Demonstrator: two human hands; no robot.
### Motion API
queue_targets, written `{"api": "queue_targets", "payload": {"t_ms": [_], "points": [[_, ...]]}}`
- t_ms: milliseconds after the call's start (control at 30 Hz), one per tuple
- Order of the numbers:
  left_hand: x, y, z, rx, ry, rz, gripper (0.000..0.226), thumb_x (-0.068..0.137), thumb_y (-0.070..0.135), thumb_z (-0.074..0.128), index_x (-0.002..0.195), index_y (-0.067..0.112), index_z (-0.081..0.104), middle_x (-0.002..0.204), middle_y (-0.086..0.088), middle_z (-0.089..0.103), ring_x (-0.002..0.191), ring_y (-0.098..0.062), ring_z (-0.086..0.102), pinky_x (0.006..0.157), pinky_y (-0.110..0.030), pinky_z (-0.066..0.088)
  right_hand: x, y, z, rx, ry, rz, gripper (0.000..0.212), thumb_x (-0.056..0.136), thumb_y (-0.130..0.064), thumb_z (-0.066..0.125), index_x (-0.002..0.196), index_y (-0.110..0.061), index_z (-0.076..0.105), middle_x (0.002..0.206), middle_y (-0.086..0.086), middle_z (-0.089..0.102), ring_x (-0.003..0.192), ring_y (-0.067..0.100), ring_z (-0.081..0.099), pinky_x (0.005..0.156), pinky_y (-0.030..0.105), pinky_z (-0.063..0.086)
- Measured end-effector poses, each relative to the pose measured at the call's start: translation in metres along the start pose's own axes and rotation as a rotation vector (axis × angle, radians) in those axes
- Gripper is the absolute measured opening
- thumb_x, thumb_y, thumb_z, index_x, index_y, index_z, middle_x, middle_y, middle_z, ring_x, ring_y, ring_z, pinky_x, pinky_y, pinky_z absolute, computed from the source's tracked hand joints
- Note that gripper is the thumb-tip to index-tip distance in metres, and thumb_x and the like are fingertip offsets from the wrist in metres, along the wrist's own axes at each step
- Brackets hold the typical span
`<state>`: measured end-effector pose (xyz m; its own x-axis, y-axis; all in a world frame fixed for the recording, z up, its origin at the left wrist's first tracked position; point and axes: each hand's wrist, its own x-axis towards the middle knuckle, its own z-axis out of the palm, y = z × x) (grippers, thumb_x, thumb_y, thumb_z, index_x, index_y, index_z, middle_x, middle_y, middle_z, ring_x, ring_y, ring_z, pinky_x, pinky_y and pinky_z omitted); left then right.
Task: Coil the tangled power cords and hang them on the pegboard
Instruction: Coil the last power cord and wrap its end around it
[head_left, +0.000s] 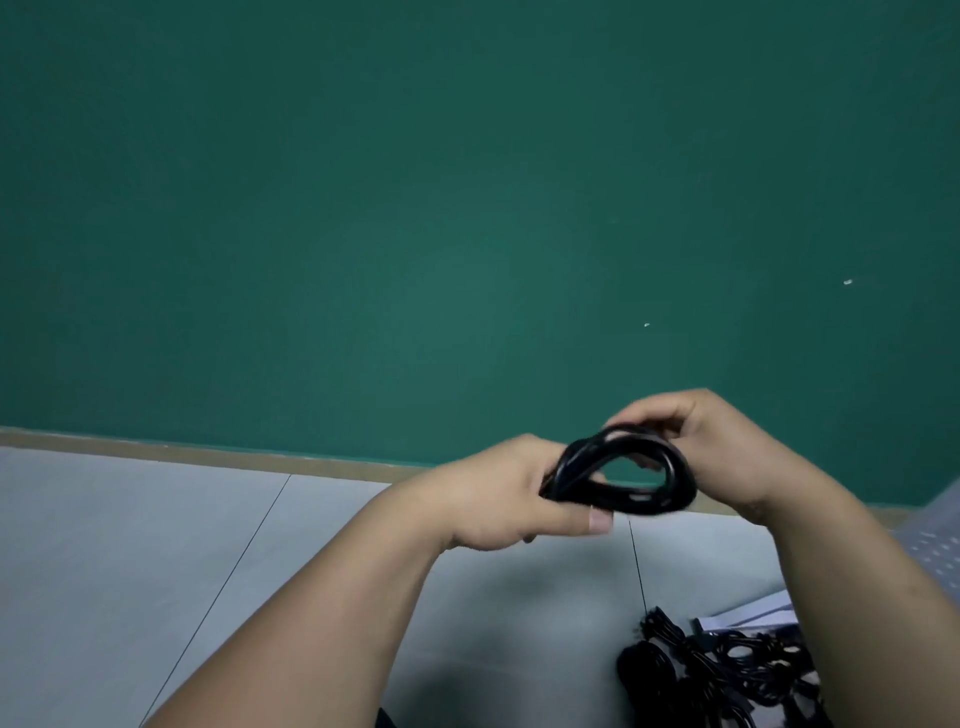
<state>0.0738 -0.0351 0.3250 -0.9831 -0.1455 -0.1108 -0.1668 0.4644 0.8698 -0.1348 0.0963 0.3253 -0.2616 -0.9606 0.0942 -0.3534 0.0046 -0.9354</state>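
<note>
- The left hand (498, 493) grips the 9 o'clock end of a black coiled cord (644, 500), fingers wrapped round the bundled loops.
- The right hand (711, 441) pinches the coil's 2 o'clock side, fingers curled over it.
- The coil is held in the air before the green wall (415, 208).
- A tangled pile of cords (727, 670) lies on the grey floor (260, 545), at 5 o'clock from the coil.

Your left hand (493, 493) hides one end of the blurred coil (649, 501), and the bottom edge crops the cord pile (748, 662).
</note>
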Motion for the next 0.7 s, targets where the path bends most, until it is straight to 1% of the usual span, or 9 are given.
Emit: {"api": "queue_targets", "payload": {"t_ms": [133, 200, 267, 300, 367, 433, 500, 633, 700], "points": [[0.003, -0.002, 0.0, -0.179, 0.237, -0.074, 0.014, 0.101, 0.032, 0.072, 0.099, 0.019, 0.068, 0.071, 0.008, 0.048, 0.067, -0.018, 0.05, 0.046, -0.024, 0.033, 0.01, 0.007, 0.019, -0.094, 0.066, -0.014, 0.015, 0.094, -0.005, 0.076, 0.099, -0.018, 0.084, 0.096, -0.002, 0.082, 0.089, 0.006, 0.072, 0.088, 0.024, 0.057], [0.007, -0.009, -0.004, -0.183, 0.341, -0.113, 0.012, 0.103, 0.031, 0.067, 0.097, 0.02, 0.068, 0.068, 0.012, 0.049, 0.065, -0.02, 0.05, 0.05, -0.03, 0.038, 0.018, 0.015, 0.032, -0.229, 0.132, 0.011, 0.021, 0.099, -0.012, 0.073, 0.099, -0.03, 0.082, 0.085, -0.008, 0.079, 0.078, 0.004, 0.068, 0.079, 0.024, 0.055], [0.011, -0.017, -0.008, -0.175, 0.42, -0.154, 0.012, 0.102, 0.026, 0.066, 0.096, 0.017, 0.061, 0.074, 0.004, 0.048, 0.064, -0.022, 0.048, 0.062, -0.036, 0.043, 0.022, 0.022, 0.041, -0.368, 0.163, 0.056, 0.019, 0.101, -0.027, 0.07, 0.094, -0.042, 0.079, 0.074, -0.009, 0.072, 0.06, 0.0, 0.056, 0.062, 0.021, 0.047], [0.012, -0.019, -0.009, -0.192, 0.458, -0.192, 0.013, 0.101, 0.025, 0.067, 0.1, 0.016, 0.057, 0.08, -0.001, 0.048, 0.064, -0.022, 0.047, 0.066, -0.036, 0.043, 0.024, 0.023, 0.045, -0.407, 0.158, 0.075, 0.017, 0.102, -0.032, 0.069, 0.091, -0.043, 0.078, 0.071, -0.009, 0.07, 0.055, 0.002, 0.05, 0.058, 0.021, 0.043], [0.014, -0.024, -0.012, -0.252, 0.521, -0.271, 0.03, 0.098, 0.025, 0.07, 0.119, 0.018, 0.05, 0.09, -0.001, 0.055, 0.066, -0.02, 0.051, 0.068, -0.033, 0.046, 0.026, 0.025, 0.054, -0.45, 0.129, 0.095, 0.017, 0.104, -0.039, 0.066, 0.093, -0.039, 0.078, 0.07, -0.008, 0.069, 0.051, 0.004, 0.045, 0.054, 0.024, 0.039], [0.014, -0.028, -0.015, -0.308, 0.507, -0.296, 0.045, 0.095, 0.019, 0.071, 0.131, 0.023, 0.044, 0.096, 0.003, 0.059, 0.07, -0.019, 0.052, 0.069, -0.029, 0.047, 0.027, 0.02, 0.063, -0.526, 0.086, 0.102, 0.018, 0.106, -0.039, 0.062, 0.099, -0.035, 0.078, 0.073, -0.004, 0.069, 0.055, 0.007, 0.052, 0.054, 0.024, 0.042], [0.013, -0.034, -0.018, -0.361, 0.469, -0.277, 0.047, 0.096, 0.01, 0.066, 0.135, 0.024, 0.043, 0.098, 0.003, 0.059, 0.072, -0.019, 0.052, 0.073, -0.029, 0.049, 0.028, 0.015, 0.066, -0.621, 0.045, 0.098, 0.02, 0.108, -0.038, 0.059, 0.101, -0.033, 0.076, 0.074, -0.001, 0.068, 0.068, 0.018, 0.062, 0.065, 0.033, 0.05], [0.016, -0.046, -0.021, -0.284, 0.475, -0.282, 0.03, 0.104, 0.012, 0.056, 0.13, 0.024, 0.047, 0.102, 0.0, 0.056, 0.079, -0.02, 0.05, 0.077, -0.033, 0.051, 0.025, 0.005, 0.066, -0.835, -0.059, 0.015, 0.028, 0.109, -0.034, 0.05, 0.089, -0.02, 0.063, 0.075, 0.003, 0.063, 0.07, 0.024, 0.056, 0.068, 0.043, 0.049], [0.018, -0.048, -0.02, -0.139, 0.455, -0.31, 0.022, 0.106, 0.018, 0.051, 0.125, 0.027, 0.045, 0.099, -0.004, 0.054, 0.077, -0.022, 0.049, 0.072, -0.038, 0.05, 0.021, -0.001, 0.068, -0.954, -0.094, -0.05, 0.026, 0.108, -0.032, 0.046, 0.091, -0.02, 0.062, 0.082, -0.001, 0.064, 0.077, 0.024, 0.059, 0.073, 0.046, 0.053]]}}
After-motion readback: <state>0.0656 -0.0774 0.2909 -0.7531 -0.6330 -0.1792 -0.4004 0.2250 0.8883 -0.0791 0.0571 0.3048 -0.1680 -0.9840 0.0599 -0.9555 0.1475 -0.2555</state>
